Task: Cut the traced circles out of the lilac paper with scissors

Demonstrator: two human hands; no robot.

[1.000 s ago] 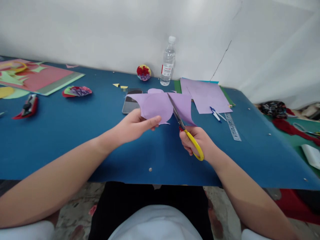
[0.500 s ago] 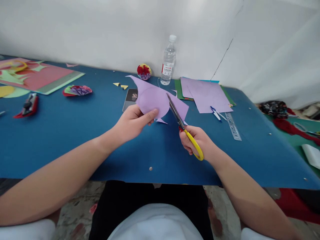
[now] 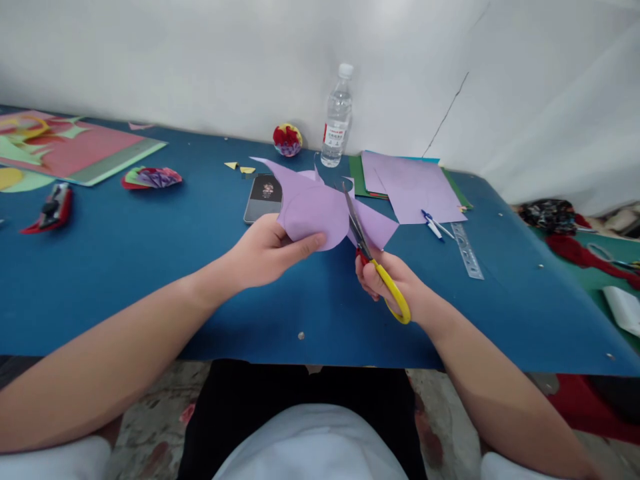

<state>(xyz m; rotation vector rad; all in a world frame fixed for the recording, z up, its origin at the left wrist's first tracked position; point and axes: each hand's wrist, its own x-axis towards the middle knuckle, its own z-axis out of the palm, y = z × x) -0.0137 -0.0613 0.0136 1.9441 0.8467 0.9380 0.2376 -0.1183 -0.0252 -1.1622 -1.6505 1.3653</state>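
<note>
Left hand [image 3: 270,252]: your thumb and fingers pinch the purple paper [image 3: 313,207].
Where the paper is: held up over the counter [image 3: 150,280], on your side of the bottle [image 3: 337,123].
Right hand [image 3: 407,285]: wrapped around the scissors [image 3: 363,244], with the blades at the paper.
Round edge [image 3: 335,247]: the part farthest from the bottle looks cut.
Pointy bit [image 3: 274,171]: seems joined on, left of the bottle, so your cutting looks only partly done.
</note>
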